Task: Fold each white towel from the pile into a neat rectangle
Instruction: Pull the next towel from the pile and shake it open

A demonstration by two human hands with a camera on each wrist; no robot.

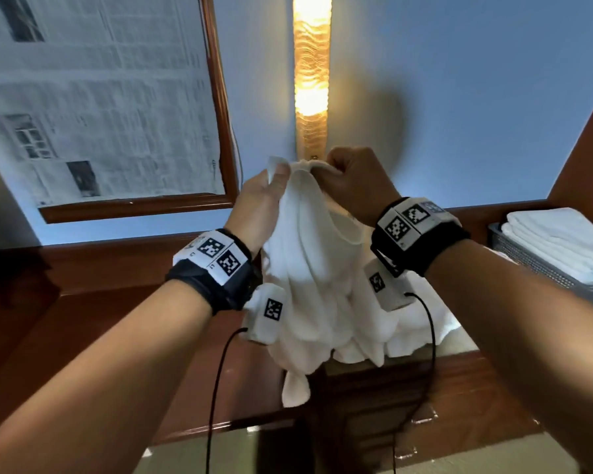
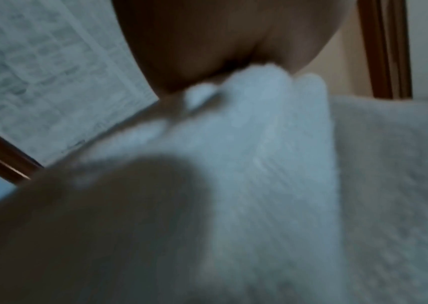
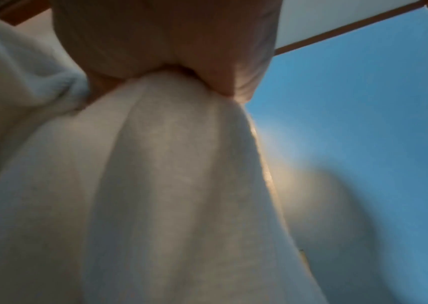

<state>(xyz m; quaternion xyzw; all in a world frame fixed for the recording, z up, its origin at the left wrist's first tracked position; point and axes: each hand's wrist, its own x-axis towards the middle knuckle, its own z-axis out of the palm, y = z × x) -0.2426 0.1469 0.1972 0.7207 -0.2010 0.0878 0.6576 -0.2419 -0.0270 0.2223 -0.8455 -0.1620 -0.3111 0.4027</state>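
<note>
A white towel (image 1: 308,268) hangs bunched in front of me, lifted off the wooden counter. My left hand (image 1: 271,186) pinches its top edge on the left, and my right hand (image 1: 343,176) grips the same edge close beside it, fingers curled. The cloth drapes down in loose folds, its lower end trailing over the counter's front. In the left wrist view the blurred towel (image 2: 272,164) runs down from the pinching fingers (image 2: 207,61). The right wrist view shows the towel (image 3: 168,164) gathered under my curled fingers (image 3: 181,41). More crumpled white towels (image 1: 415,326) lie behind it on the counter.
A grey basket (image 1: 528,261) at the right holds folded white towels (image 1: 555,234). A newspaper-covered window with a wooden frame (image 1: 220,97) is at the left. A lit wall lamp (image 1: 310,80) hangs on the blue wall. The wooden counter (image 1: 117,302) stretches left.
</note>
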